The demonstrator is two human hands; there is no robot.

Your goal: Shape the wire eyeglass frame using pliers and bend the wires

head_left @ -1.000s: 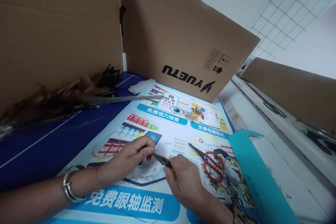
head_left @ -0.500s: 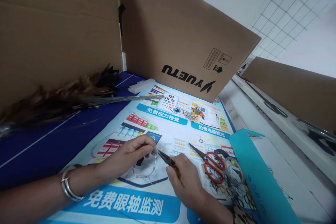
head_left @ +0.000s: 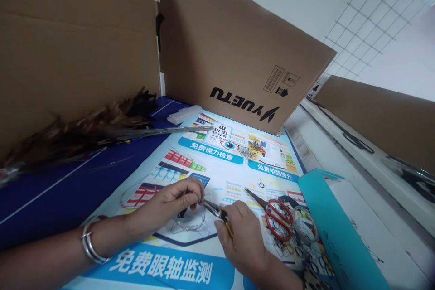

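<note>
My left hand (head_left: 185,195) pinches part of a thin wire strand with small beads (head_left: 190,228), which hangs in a loop below the fingers. My right hand (head_left: 243,231) is closed around pliers (head_left: 215,210) with dark jaws and a yellow-and-black handle. The jaws' tip is close to my left fingertips, at the wire; whether it grips the wire I cannot tell. Red-handled scissors (head_left: 278,217) lie to the right of my right hand, blades pointing away to the left. They rest beside a pile of small dark rings and loops (head_left: 295,249).
A printed sheet (head_left: 204,172) covers the table. Feathers (head_left: 91,127) and a bundle of thin wires (head_left: 163,132) lie at the left. A roll of clear material (head_left: 305,224) is near the scissors. A teal box (head_left: 340,226) stands right. Cardboard panels (head_left: 234,45) rise behind.
The pliers have turned in my right hand, showing more of the jaws and yellow handle. My left hand stays nearly in place, and the beaded loop has shifted slightly.
</note>
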